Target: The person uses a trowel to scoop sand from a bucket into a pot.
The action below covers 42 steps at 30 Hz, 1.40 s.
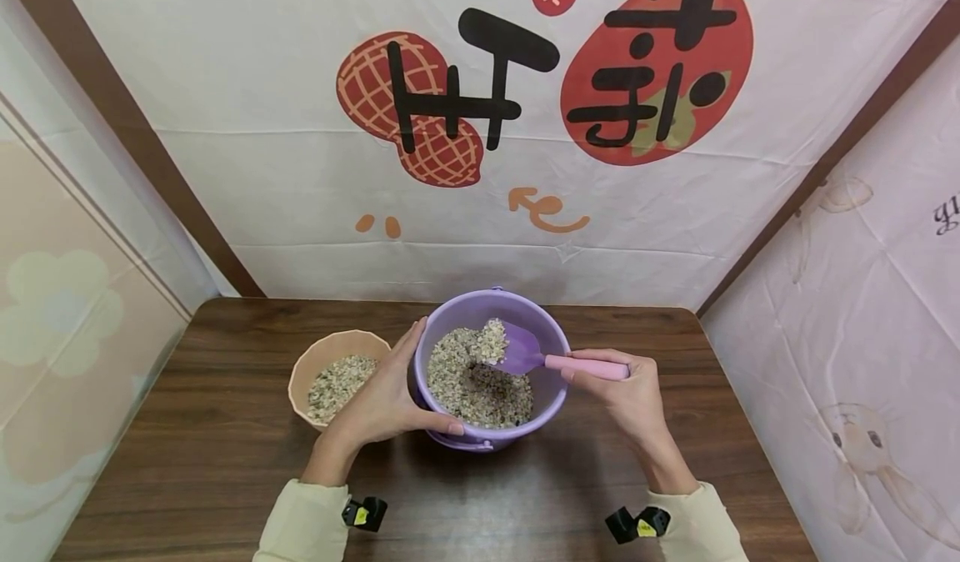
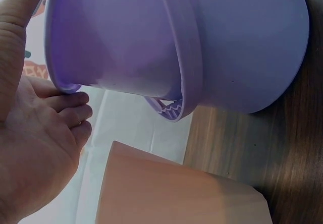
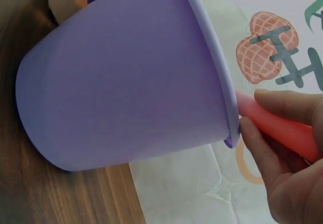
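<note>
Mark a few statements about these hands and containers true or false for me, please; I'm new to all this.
1. The right hand holds a scoop by its pink handle. True.
2. The scoop is empty. False: pale grains lie on it.
3. The left hand holds the purple bucket at its rim. True.
4. In the head view, the peach bowl is right of the bucket. False: it is on the left.
5. The peach bowl has nothing in it. False: it holds grains too.

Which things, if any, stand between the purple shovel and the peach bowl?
The left side of the bucket, and the left hand holding it there, stand between the shovel and the bowl.
</note>
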Tool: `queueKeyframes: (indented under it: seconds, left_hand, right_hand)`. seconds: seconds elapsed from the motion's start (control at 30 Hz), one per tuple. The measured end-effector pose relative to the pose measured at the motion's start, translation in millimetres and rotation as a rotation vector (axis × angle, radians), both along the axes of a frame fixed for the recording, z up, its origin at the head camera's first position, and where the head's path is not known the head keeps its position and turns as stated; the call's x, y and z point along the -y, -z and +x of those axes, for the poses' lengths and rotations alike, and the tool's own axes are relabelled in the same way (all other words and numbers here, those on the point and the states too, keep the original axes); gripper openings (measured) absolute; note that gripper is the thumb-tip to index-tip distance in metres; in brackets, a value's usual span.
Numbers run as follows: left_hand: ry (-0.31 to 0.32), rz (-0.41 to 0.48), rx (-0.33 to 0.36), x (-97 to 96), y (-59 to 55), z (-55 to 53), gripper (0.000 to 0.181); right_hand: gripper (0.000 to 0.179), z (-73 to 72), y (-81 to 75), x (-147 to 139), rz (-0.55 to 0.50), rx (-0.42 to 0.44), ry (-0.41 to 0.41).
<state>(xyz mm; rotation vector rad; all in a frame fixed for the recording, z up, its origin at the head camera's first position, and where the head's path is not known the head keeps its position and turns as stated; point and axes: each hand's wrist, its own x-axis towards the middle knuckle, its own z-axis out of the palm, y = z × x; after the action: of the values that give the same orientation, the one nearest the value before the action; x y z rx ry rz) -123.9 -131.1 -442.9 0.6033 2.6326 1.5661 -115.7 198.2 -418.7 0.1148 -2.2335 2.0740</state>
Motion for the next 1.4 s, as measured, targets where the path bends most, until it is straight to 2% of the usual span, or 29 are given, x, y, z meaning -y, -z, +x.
queueKeyframes:
  seconds: [0.17, 0.33, 0.57, 0.8, 0.97, 1.1, 1.23, 1.4]
  left_hand:
    - [-0.050, -0.061, 0.029, 4.8, -2.4, 6.7, 0.145]
    - [-0.107, -0.114, 0.035, 19.8, -7.2, 13.2, 0.145]
    - [-0.204, -0.120, 0.023, 57.0, -4.3, 19.8, 0.139]
    - [-0.304, -0.210, 0.034, 96.5, 1.4, 27.8, 0.142]
    - [-0.332, -0.257, 0.041, 112.5, 8.8, 31.6, 0.140]
    - [-0.333, -0.264, 0.075, 119.3, 16.5, 33.1, 0.139]
    - [-0.329, -0.283, 0.095, 121.5, 22.3, 33.5, 0.138]
    - [-0.339, -0.299, 0.099, 121.2, 27.1, 33.5, 0.137]
  right_hand:
    - [0.038, 0.2, 0.6, -0.6, 0.014, -0.009, 0.012]
    - [0.039, 0.4, 1.3, -1.2, 0.004, 0.002, 0.005]
    - [0.038, 0.7, 1.4, -1.4, 0.006, -0.004, 0.002]
    - [0.037, 0.3, 2.2, -0.7, 0.010, -0.008, 0.003]
    - [0.036, 0.4, 2.7, -0.9, 0.007, -0.012, 0.001]
    - [0.036, 0.8, 3.1, -0.7, 0.006, -0.009, 0.000]
    - [0.036, 1.1, 3.1, -0.2, -0.004, -0.013, -0.010]
    - [0.037, 1.4, 4.4, -0.2, 0.012, -0.012, 0.027]
